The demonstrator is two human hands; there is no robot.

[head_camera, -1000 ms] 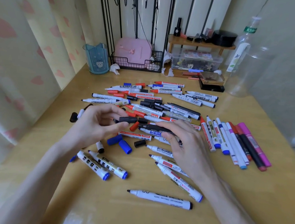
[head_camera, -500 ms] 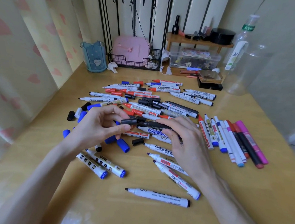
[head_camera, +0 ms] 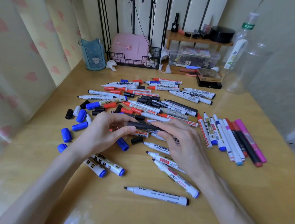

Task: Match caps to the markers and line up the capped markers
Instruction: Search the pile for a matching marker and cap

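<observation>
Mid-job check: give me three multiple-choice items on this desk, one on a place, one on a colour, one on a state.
1. The row of capped markers lies: A right of the right hand; B beside the curtain; C in the blue cup.
2. The cap that the left hand pinches against the held marker is: A red; B black; C blue.
3. The nearest white marker is: A capped; B uncapped; C upright.
Key: A, the row lies beyond the right hand's outer side; B, the cap looks black; B, its dark tip is bare.
</observation>
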